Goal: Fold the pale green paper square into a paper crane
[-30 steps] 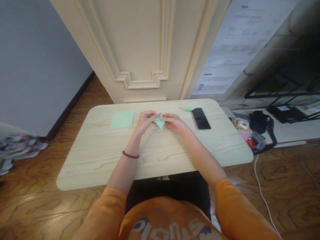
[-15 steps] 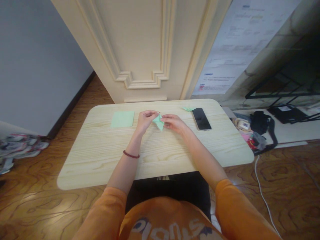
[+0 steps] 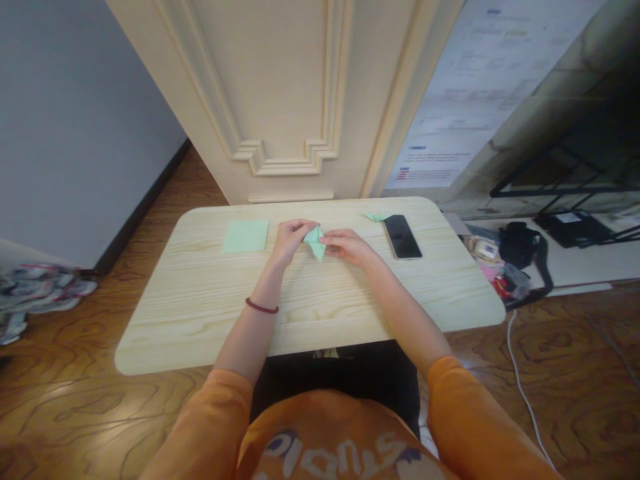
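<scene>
Currently, a mint-green folded paper point(image 3: 315, 243) is being pinched betw. L hand point(image 3: 289, 241) & R hand point(image 3: 346, 247), fingers point(image 3: 306, 227) closed on it, over pale wood table point(image 3: 320, 320), w/ flat green sheet point(image 3: 245, 236) & phone point(image 3: 403, 237) lying nearby.

- On the orange shirt point(image 3: 330, 448) at the bottom centre of the frame, we read pale letters, upside down to us, that look like "studio".
- On the printed wall sheet point(image 3: 480, 87) at the upper right, we see a heading and lines of text, but they are too small and blurred for us to read.
</scene>
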A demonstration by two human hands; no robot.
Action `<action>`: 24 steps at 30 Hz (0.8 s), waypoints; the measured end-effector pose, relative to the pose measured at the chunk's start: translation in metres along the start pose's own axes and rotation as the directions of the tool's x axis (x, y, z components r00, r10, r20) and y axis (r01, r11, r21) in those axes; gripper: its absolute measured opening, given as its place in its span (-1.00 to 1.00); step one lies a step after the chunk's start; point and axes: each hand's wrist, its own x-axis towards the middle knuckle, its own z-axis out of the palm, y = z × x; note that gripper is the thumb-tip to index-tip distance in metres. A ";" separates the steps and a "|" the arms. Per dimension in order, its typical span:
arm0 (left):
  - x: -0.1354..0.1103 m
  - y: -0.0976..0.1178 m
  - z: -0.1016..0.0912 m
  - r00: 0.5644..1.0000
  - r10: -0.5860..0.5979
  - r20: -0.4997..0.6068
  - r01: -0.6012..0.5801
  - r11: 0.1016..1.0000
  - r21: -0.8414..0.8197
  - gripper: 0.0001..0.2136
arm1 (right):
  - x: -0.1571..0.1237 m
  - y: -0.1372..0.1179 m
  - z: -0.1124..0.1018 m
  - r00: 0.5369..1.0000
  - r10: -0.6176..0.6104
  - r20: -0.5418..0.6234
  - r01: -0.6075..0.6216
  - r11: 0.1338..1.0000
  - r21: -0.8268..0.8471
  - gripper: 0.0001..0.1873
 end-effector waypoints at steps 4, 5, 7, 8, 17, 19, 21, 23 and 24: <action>-0.001 0.001 0.002 1.000 -0.007 0.008 0.007 1.000 0.006 -0.65 | 0.001 0.001 -0.001 1.000 -0.020 -0.009 0.020 1.000 -0.015 -0.69; -0.001 0.002 0.003 1.000 -0.014 0.015 0.014 1.000 0.001 -0.62 | 0.002 0.001 -0.001 0.999 -0.036 -0.020 0.036 0.999 -0.016 -0.69; -0.003 0.004 0.004 0.998 -0.045 0.034 0.046 0.999 -0.009 -0.58 | 0.003 0.002 -0.002 0.995 -0.085 -0.058 0.085 0.996 -0.012 -0.70; -0.004 0.005 0.004 0.997 -0.068 0.045 0.068 0.998 -0.012 -0.56 | 0.004 0.002 -0.002 0.990 -0.110 -0.084 0.110 0.994 -0.009 -0.70; -0.009 0.001 0.014 0.979 -0.183 0.087 0.190 0.979 -0.077 -0.51 | 0.007 0.002 -0.001 0.950 -0.232 -0.210 0.251 0.965 0.070 -0.65; -0.009 -0.002 0.017 0.980 -0.185 0.074 0.193 0.973 -0.128 -0.51 | 0.007 0.003 -0.001 0.946 -0.231 -0.225 0.255 0.963 0.082 -0.63; -0.009 -0.005 0.018 0.981 -0.184 0.054 0.190 0.970 -0.151 -0.53 | 0.007 0.003 -0.001 0.947 -0.225 -0.230 0.250 0.964 0.088 -0.62; -0.009 -0.006 0.018 0.984 -0.177 0.031 0.180 0.972 -0.150 -0.54 | 0.007 0.003 -0.001 0.953 -0.217 -0.213 0.240 0.967 0.088 -0.62; -0.009 -0.006 0.017 0.985 -0.171 0.021 0.172 0.974 -0.145 -0.55 | 0.006 0.003 -0.002 0.957 -0.212 -0.198 0.232 0.969 0.086 -0.62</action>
